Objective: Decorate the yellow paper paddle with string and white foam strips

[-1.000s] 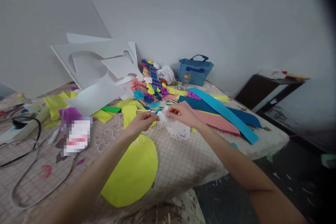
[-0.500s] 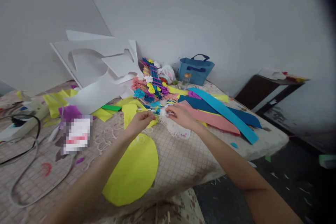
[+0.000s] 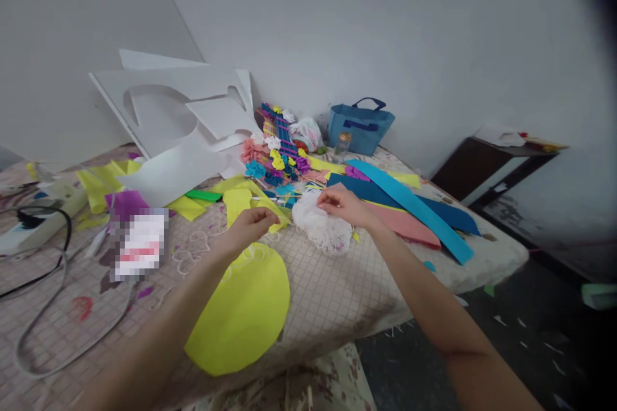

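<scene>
White yarn bundle (image 3: 324, 231): one, at the centre of the frame just below the middle, lying on the surface (image 3: 332, 298); fluffy top, looped lower edge.
Handling, judged: light, limp and soft; not brittle, but likely to tangle or snag.
Where to take hold: a gathered tuft for the whole; a strand's free end, between thumb and forefinger, for a single thread.
Right hand (image 3: 343, 207): grip curled at the bundle's upper right, fingertips against the yarn; whether a strand is pinched, cannot tell.
Left hand (image 3: 255, 223): left of the bundle and apart from it; grip with fingertips drawn close together; any fine thread between them, cannot tell.
Loose yarn (image 3: 187, 261): thin white loops, left of centre.
Yellow rounded sheet (image 3: 243, 311): lower centre-left, flat, partly behind the left forearm.
Light blue strip (image 3: 409, 207): right of centre, crossing a pink sheet (image 3: 402, 226).
</scene>
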The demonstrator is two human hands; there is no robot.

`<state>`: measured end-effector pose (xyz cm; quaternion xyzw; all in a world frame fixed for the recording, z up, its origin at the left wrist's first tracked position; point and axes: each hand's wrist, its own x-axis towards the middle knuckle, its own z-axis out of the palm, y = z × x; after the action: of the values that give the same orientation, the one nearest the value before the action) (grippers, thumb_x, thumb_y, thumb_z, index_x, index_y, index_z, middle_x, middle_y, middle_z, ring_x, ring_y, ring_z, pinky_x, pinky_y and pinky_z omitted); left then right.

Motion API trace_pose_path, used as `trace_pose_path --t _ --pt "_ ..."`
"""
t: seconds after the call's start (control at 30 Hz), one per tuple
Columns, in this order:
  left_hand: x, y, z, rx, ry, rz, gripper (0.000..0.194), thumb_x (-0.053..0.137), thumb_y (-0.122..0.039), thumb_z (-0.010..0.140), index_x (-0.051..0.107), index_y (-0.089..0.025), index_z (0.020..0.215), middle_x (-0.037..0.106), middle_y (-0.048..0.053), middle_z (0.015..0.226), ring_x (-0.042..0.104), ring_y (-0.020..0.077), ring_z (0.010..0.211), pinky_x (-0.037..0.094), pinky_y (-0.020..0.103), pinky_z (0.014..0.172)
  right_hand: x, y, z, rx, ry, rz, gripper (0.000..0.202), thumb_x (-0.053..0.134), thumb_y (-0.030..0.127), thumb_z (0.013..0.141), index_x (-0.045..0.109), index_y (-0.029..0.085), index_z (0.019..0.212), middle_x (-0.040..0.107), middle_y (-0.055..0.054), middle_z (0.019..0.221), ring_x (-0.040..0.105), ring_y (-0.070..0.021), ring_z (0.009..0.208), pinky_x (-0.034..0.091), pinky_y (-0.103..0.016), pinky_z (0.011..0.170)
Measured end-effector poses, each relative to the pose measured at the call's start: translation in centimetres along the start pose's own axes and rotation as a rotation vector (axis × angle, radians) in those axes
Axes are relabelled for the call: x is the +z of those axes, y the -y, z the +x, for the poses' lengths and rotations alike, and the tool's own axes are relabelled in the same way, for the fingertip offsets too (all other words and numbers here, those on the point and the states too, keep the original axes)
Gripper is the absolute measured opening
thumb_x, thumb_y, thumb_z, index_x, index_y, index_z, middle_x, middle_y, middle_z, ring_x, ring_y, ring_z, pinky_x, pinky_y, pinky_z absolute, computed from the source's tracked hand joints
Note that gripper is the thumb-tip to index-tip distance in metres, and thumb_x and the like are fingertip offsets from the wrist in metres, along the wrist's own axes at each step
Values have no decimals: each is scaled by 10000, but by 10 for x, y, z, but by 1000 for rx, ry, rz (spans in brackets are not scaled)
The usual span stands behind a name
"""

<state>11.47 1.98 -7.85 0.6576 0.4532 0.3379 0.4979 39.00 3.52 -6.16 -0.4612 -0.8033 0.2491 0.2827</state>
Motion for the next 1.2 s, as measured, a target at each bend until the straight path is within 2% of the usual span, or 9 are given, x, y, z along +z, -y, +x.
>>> trace_pose_path --t 0.17,0.3,0.4,0.53,0.63,0.77,0.93,1.1,1.2 --pt "-3 4 -2 62 5 112 248 598 -415 723 652 -179 671 676 29 679 587 164 667 423 261 636 13 12 0 -56 -3 -74 127 572 299 853 602 180 819 640 -26 808 572 -138 715 421 -254 648" --pt "-3 3 -3 68 0 -16 274 638 -444 724 670 -172 714 705 51 787 622 189 777 468 303 750 31 16 1 -155 73 -306 100 646 271 819 624 177 847 662 -66 886 574 -203 891 413 -312 768" --pt "-5 6 -2 40 -5 -247 334 658 -489 717 643 -160 770 671 52 770 609 159 712 491 303 707 36 16 2 -166 80 -411 57 642 225 820 627 177 849 656 -75 874 563 -224 917 392 -332 786" --pt "-6 13 -1 -27 -10 -145 340 645 -475 725 630 -153 831 578 8 663 450 80 480 400 236 488 25 24 1 -109 -108 -221 102 526 250 885 568 176 827 594 -50 837 532 -169 778 392 -284 689" --pt "2 12 1 31 -135 71 359 643 -456 723 631 -166 935 632 43 831 527 111 579 417 242 518 18 33 0 -88 -191 -34 123 509 295 885 520 185 831 533 -9 769 473 -131 666 370 -251 612" --pt "21 2 7 145 -98 34 371 586 -497 784 630 -157 925 654 69 882 583 158 741 459 255 610 27 39 0 -103 -153 28 142 508 322 884 545 190 850 567 -2 766 486 -128 674 355 -241 609" --pt "33 -7 17 188 -33 -12 327 635 -470 723 588 -147 741 581 11 667 513 113 578 412 234 545 36 40 -1 -101 -112 4 193 492 344 900 593 193 835 603 -9 755 500 -133 666 349 -246 595" --pt "32 -4 18 207 -194 95 188 602 -355 723 531 -181 708 546 -15 656 497 116 568 377 235 552 40 36 -6 -120 -244 157 243 523 412 889 555 195 784 594 -35 790 534 -145 720 406 -260 634" --pt "30 0 16 195 -330 166 110 598 -276 712 523 -196 711 541 -23 642 451 116 528 310 245 544 46 35 -9 -20 -175 388 260 500 450 898 526 206 811 508 33 596 483 -108 540 401 -237 543"
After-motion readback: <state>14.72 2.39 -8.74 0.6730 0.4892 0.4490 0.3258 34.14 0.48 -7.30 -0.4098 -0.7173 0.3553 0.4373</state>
